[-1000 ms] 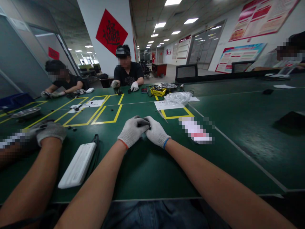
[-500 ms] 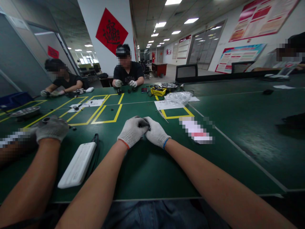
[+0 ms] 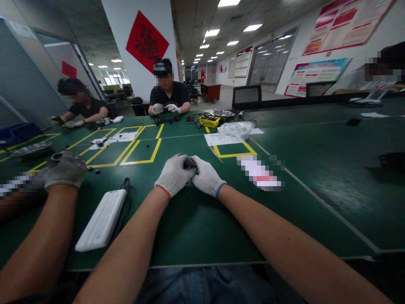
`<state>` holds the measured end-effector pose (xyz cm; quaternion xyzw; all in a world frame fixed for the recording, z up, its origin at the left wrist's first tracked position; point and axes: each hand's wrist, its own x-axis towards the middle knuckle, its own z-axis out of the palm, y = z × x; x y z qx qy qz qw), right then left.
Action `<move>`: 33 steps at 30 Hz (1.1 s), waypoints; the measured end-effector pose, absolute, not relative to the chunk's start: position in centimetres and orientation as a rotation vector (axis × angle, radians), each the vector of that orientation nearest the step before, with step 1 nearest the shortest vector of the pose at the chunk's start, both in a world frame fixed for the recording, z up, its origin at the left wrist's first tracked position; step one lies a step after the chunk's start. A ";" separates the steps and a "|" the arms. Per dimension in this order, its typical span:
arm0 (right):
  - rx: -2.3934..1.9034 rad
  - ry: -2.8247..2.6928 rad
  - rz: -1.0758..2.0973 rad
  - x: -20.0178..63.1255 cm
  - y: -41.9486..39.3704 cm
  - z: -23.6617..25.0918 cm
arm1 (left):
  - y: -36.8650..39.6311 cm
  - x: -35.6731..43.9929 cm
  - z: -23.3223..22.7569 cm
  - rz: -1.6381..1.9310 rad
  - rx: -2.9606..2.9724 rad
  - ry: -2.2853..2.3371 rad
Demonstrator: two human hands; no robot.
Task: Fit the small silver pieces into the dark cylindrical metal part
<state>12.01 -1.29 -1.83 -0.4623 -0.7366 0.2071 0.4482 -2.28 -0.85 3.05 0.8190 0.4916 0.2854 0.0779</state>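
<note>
Head view: two gloved hands meet at the middle of a green table (image 3: 190,228), the left hand (image 3: 172,173) and right hand (image 3: 207,176) with fingers pinched together on a small dark part (image 3: 190,164). It looks light and rigid, best gripped by fingertips at its ends. The gloves hide most of it, so its shape is unclear.

Site, as I see it: factory assembly hall. Long green surface (image 3: 196,219) marked with yellow tape bays (image 3: 139,150); gloved workers (image 3: 167,95) seated along it with small parts; metal trays (image 3: 31,148); notice boards (image 3: 316,74) on wall; ceiling strip lights (image 3: 252,27); open corridor beyond.
</note>
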 end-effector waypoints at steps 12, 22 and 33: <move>-1.215 -1.753 0.468 11.9 -1.2 -1.9 | -0.3 -2.8 2.7 0.931 2.234 1.406; -1.300 -1.489 0.539 12.1 -0.4 -2.3 | 0.3 -4.2 1.9 0.411 2.447 1.678; -1.313 -1.505 0.527 11.8 -0.4 -2.4 | 0.0 -4.1 1.8 0.359 2.459 1.672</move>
